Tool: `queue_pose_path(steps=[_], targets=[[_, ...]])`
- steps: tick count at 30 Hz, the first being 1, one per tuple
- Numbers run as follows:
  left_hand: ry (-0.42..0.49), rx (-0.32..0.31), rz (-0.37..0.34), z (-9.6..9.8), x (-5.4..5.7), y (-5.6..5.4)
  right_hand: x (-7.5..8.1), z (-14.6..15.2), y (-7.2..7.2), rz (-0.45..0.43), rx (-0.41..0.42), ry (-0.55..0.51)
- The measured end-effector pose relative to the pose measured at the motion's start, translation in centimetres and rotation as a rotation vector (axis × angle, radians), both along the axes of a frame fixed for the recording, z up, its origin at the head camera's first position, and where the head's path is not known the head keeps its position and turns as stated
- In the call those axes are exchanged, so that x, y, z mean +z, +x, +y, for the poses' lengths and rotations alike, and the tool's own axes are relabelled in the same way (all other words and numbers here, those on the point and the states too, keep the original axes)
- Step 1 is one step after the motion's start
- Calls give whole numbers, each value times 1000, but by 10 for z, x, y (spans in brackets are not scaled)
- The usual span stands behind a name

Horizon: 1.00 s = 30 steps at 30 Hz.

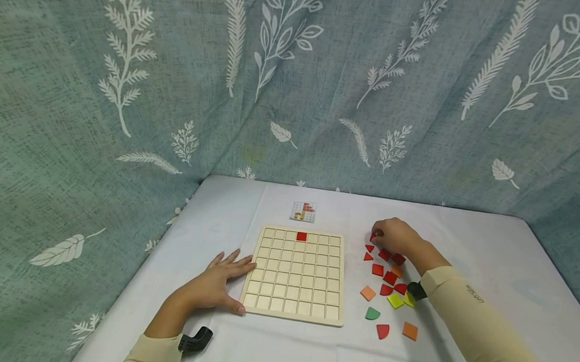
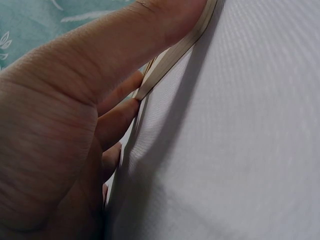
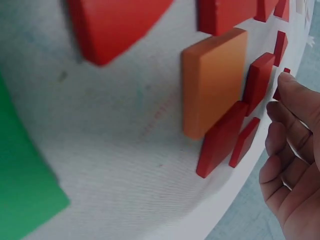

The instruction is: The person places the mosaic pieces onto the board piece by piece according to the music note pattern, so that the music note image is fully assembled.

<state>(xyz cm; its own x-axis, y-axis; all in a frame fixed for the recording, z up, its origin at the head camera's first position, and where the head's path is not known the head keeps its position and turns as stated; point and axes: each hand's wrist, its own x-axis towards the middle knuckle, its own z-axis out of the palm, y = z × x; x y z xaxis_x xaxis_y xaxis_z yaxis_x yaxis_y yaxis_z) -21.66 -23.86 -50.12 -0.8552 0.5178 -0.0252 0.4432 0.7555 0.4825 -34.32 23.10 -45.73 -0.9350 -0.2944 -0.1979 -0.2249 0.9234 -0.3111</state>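
My left hand (image 1: 215,285) lies with spread fingers at the left edge of a wooden grid board (image 1: 283,318); in the left wrist view the thumb (image 2: 125,45) and fingertips touch its rim. One red square tile (image 1: 302,236) sits in a top-row cell. Right of the board, my right hand (image 1: 397,236) pinches a small red tile (image 1: 373,237) at the far end of the loose pieces. Most of that tile is hidden by the fingers. Two red triangles (image 1: 369,248) lie just below this hand, beside red squares (image 1: 378,269).
A small picture card (image 1: 303,212) with a coloured grid pattern lies behind the board. Orange squares (image 1: 410,330), yellow pieces (image 1: 395,301), a green quarter-round (image 1: 372,314) and red quarter-rounds (image 1: 383,331) are scattered at the right. A leaf-patterned curtain (image 1: 294,94) hangs behind the white-covered table.
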Motion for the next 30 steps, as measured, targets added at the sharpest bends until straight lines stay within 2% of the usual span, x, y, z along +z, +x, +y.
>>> queue_pose_path(steps=[11, 18, 30], targets=[[-4, -3, -5, 0, 1, 1, 7, -18, -3, -59, 17, -26], [-6, -10, -7, 1, 3, 1, 12, -38, -4, -7, 121, -29], [13, -23, 0, 1, 4, 2, 10, -80, -5, 34, 201, -20]])
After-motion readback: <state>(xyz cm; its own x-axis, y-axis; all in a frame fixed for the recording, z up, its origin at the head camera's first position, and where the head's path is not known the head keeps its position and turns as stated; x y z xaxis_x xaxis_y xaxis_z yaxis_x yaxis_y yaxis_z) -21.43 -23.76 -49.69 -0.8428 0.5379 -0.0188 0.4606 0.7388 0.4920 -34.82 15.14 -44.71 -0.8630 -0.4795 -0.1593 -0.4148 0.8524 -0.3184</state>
